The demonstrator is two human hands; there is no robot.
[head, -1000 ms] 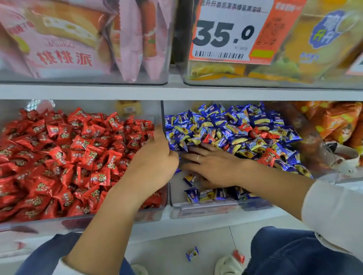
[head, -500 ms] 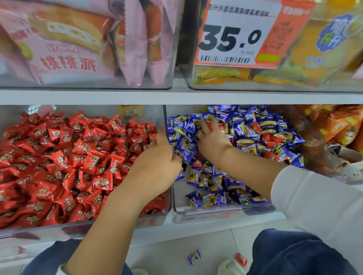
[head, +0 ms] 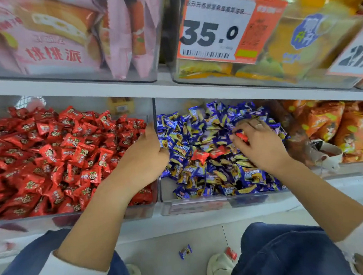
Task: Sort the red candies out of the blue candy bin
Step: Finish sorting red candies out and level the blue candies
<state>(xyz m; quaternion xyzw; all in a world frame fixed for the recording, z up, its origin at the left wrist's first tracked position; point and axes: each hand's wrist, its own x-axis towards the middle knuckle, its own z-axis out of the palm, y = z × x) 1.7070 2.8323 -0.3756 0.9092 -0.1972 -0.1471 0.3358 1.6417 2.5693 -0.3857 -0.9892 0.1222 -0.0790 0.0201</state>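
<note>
Two red candies (head: 207,154) remain mid-frame; my right grip (head: 256,140) pinches one red candy (head: 240,136), so lift cleanly, left grip (head: 145,155) loosely steadying the divider (head: 154,117).

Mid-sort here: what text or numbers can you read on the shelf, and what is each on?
"35.0": orange price tag on the upper right bin.
"桃桃派": pink snack bag, upper left bin.
"27": second price tag, cut off at the right edge.
Small print and barcode on the tags, and candy wrapper logos: too blurred to read.
</note>
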